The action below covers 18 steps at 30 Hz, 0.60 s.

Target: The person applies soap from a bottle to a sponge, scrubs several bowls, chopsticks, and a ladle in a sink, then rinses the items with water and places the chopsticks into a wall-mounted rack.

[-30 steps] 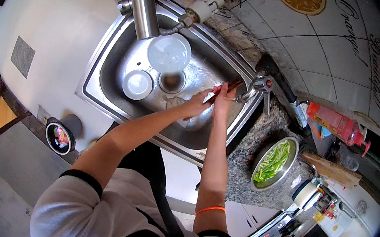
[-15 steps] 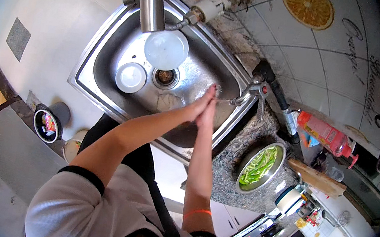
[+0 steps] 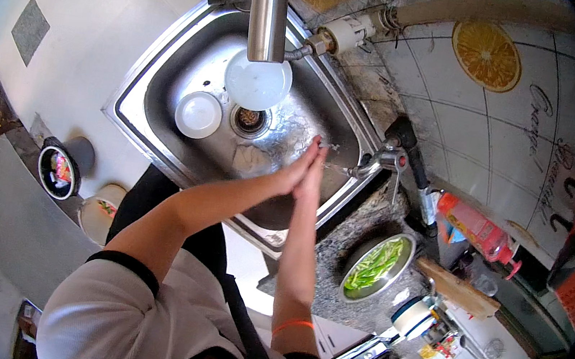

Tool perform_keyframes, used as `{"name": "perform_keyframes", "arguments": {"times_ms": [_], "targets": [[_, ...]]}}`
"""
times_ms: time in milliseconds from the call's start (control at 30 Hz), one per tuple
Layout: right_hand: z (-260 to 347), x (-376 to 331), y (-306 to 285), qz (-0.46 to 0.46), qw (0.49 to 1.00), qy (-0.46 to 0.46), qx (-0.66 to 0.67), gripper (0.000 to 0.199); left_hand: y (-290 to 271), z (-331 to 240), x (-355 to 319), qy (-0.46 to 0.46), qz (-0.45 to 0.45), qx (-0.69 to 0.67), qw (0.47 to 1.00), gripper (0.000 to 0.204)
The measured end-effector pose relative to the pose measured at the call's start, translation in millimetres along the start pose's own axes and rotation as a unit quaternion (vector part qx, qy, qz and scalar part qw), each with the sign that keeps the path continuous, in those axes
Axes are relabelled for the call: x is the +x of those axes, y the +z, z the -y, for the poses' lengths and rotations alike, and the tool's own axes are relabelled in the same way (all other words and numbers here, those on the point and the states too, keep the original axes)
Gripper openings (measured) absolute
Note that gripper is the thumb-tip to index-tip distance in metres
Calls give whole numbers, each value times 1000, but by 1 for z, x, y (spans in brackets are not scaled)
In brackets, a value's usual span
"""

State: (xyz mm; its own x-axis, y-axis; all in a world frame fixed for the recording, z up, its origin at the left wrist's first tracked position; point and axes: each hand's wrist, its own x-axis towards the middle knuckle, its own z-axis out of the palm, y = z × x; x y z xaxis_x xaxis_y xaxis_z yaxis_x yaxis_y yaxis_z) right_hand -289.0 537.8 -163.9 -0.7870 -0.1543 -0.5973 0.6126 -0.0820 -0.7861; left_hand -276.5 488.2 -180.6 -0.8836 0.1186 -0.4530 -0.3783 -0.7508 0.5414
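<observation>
My left hand (image 3: 293,173) and my right hand (image 3: 311,179) are pressed palm to palm over the right side of a steel sink (image 3: 172,63). Their fingers are stretched out flat and point away from me. Beside the fingertips, a thin stream of water comes from a small metal tap (image 3: 380,163) on the sink's right. Nothing shows between the palms, though their inner sides are hidden. Farther back in the basin sit a larger whitish bowl (image 3: 258,85) and a small white dish (image 3: 198,115), close to the drain (image 3: 249,121).
A thick steel faucet (image 3: 268,21) overhangs the basin's far side. Right of the sink, a metal bowl of cut green vegetables (image 3: 379,264) stands on the stone counter, near a pink pump bottle (image 3: 476,227). A dark bin (image 3: 59,173) and a pale bucket (image 3: 95,216) stand at left.
The view has shifted, so the sink and counter appear in a slightly different place. My hands remain together beside the tap, and their fingertips have moved slightly.
</observation>
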Motion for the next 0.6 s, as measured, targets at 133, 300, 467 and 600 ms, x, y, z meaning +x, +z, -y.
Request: {"name": "perform_keyframes", "arguments": {"times_ms": [133,300,467,600], "targets": [[-10,-5,11,-10,999,-26,15,62,4,-23,-7,-54,-6,-60,997,59],[-3,-14,-17,109,988,27,110,78,-14,15,5,-136,-63,-199,968,51],[-24,-4,-19,-58,989,-29,-130,32,-28,13,6,-181,-25,-323,928,49],[6,14,-21,-46,993,-13,108,11,-60,21,-2,-238,-134,54,960,53]]}}
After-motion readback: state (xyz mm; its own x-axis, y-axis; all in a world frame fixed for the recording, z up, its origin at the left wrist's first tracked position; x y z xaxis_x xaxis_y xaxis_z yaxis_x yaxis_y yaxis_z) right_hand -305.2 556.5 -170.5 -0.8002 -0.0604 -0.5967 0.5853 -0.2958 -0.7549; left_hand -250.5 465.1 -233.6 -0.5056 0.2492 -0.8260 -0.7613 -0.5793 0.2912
